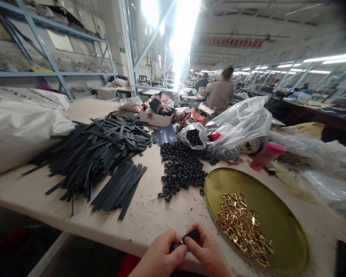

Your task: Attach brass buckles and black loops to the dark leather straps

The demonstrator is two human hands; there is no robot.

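My left hand [165, 249] and my right hand [205, 247] meet at the table's front edge, fingers closed. Between them is a black strap [192, 234], bent over where my right fingers pinch it. A small glint of gold metal [183, 240] shows where the strap passes between the two hands; its shape is mostly covered by my fingers. To the right lies an oval gold tray [272, 200] bearing a heap of small gold buckle-like pieces [239, 223]. Beyond my hands spreads a pile of small black loops [180, 171].
Black strips [100, 148] form a large heap at left, with a flatter bunch [118, 188] before it. A plastic bag of loops [193, 136], a blue card [166, 134] and a pink-lidded jar [266, 156] lie farther back. A white sack [20, 127] borders the left. A person [220, 92] sits beyond.
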